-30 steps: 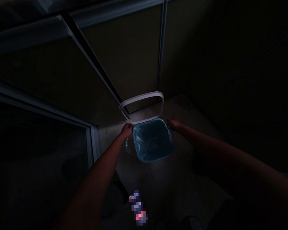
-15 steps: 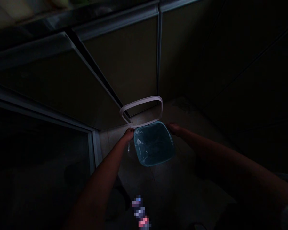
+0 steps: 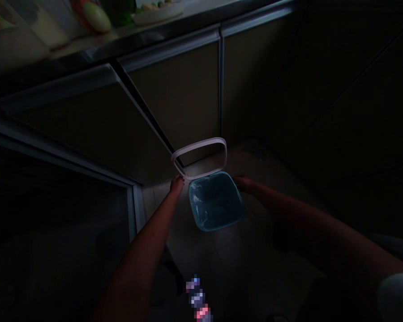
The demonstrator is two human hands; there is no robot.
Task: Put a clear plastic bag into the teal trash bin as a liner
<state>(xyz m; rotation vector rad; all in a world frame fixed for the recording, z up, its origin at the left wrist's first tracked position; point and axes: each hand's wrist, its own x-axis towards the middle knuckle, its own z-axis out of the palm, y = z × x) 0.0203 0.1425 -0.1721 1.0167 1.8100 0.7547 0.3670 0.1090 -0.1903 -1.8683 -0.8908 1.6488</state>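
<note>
A teal trash bin stands on the floor, lined with a thin clear plastic bag. Its pale pinkish-white rim frame is tilted up at the back, toward the cabinet. My left hand is closed at the frame's lower left corner, just beside the bin's back left corner. On the other side, my right hand has its fingers curled at the bin's back right rim. Dim light blurs the fingertips of both hands.
Cabinet doors with metal trim rise behind the bin. Above them, a counter carries a plate of food and a pale green vegetable. At left stands a dark glass-like panel with a metal frame.
My left hand has shifted slightly left and up, from the bin's corner toward the frame. My right hand stays at the rim. The view has tilted up, showing more of the counter.
</note>
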